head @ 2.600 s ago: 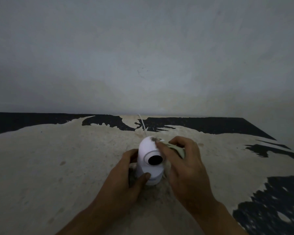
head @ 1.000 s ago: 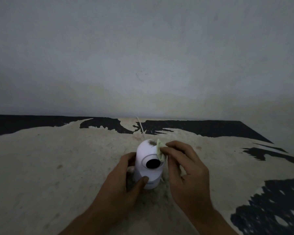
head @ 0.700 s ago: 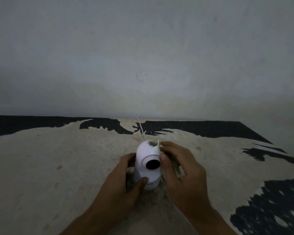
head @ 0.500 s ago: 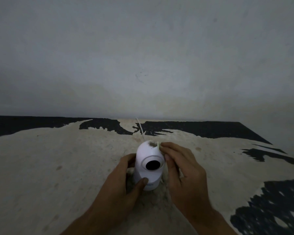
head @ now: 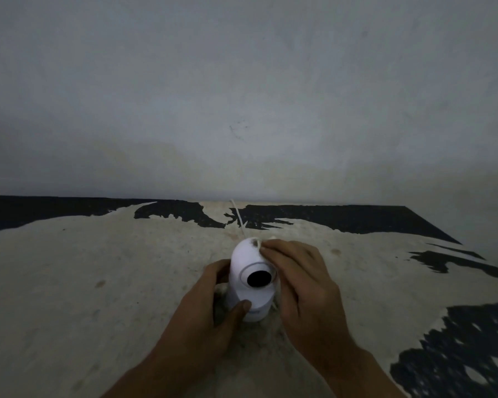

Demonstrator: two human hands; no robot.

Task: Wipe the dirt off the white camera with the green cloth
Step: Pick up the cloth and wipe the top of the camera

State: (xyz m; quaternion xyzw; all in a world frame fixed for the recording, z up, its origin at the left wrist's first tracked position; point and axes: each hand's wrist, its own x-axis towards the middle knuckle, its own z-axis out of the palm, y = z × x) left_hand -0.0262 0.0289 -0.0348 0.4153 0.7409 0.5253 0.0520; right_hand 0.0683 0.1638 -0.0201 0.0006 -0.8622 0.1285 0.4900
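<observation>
A single head-worn wide-angle view looks forward and down from above the near edge of the desk (head: 69,282), close over both forearms. It faces the desk's far edge and the grey wall (head: 242,96) that fills the upper half.

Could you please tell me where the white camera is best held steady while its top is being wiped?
Probably by the lower cylindrical base, from the left. The white dome-topped camera stands upright, so its straight base gives a surer wrap than the rounded head, and the left hand there leaves the top free for the right hand.
</observation>
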